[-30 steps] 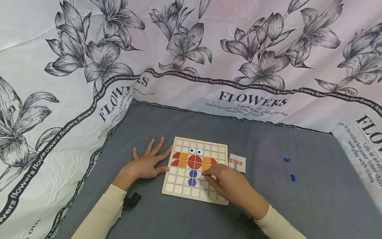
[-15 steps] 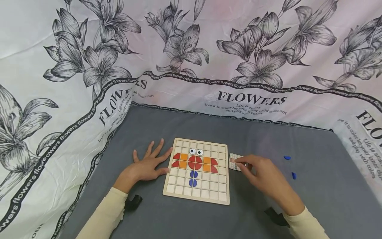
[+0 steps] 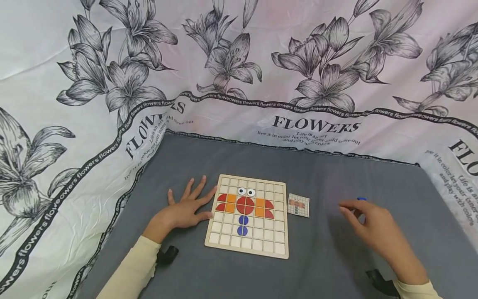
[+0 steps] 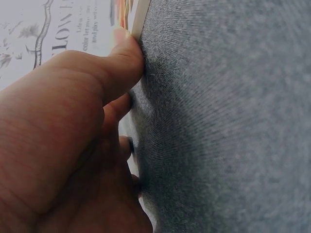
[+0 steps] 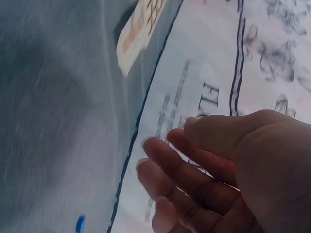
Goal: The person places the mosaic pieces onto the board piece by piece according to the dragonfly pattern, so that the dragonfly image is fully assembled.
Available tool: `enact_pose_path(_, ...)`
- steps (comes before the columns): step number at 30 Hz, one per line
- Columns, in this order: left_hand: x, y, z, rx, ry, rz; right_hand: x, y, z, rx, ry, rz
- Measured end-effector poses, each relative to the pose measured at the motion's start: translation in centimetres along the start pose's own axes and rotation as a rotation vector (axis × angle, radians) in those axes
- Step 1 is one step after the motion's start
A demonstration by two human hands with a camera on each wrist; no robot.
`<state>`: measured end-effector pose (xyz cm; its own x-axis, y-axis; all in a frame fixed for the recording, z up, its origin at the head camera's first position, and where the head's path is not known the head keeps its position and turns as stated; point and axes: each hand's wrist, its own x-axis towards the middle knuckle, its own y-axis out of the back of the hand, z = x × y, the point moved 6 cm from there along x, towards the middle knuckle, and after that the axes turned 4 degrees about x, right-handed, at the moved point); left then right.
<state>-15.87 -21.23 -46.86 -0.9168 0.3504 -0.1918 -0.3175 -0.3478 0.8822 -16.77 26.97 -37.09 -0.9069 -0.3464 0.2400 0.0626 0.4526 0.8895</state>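
A square wooden grid board (image 3: 269,236) lies on the grey cloth. Set in its cells are eye discs (image 3: 242,191), red pieces (image 3: 249,202), orange squares (image 3: 259,202) and blue rounds (image 3: 240,220). My left hand (image 3: 183,211) rests flat on the cloth, fingers spread, with index finger and thumb touching the board's left edge. My right hand (image 3: 379,228) hovers right of the board, fingers loosely bent and holding nothing. Just beyond its fingers lies a blue piece (image 3: 361,199), partly hidden; one blue piece (image 5: 80,224) also shows in the right wrist view.
A small pattern card (image 3: 298,205) lies beside the board's right edge. Grey cloth (image 3: 317,174) covers the table. A white flower-printed curtain (image 3: 239,112) rises along the back and sides. Dark straps (image 3: 381,282) hang at both wrists.
My right hand has moved from the board, past the card, to the right near the loose blue pieces. The red piece and the card it covered are visible again. My left hand stays put.
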Motion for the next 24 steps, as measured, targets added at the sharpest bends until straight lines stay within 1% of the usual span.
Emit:
enact_pose_path(6,-0.2,0.3,0.5,-0.029,0.001,0.005,-0.6,0.8,3.3,-0.051,-0.022,-0.024)
enact_pose_path(12,0.0,0.1,0.6,-0.016,-0.003,-0.003,-1.6,1.0,6.5,-0.055,-0.098,-0.1)
enact_pose_path(13,0.0,0.2,0.6,-0.021,-0.005,0.001,-1.8,0.9,6.9,-0.054,-0.11,-0.114)
enact_pose_path(17,0.0,0.1,0.5,-0.013,-0.015,0.014,-2.6,0.8,7.9,-0.07,-0.104,-0.134)
enact_pose_path(21,0.0,-0.2,0.1,-0.01,-0.011,0.014,-2.9,0.3,8.5,-0.089,-0.079,-0.112)
enact_pose_path(24,0.0,-0.6,-0.4,0.013,0.01,0.014,-3.1,-0.2,8.6,-0.101,-0.047,-0.069)
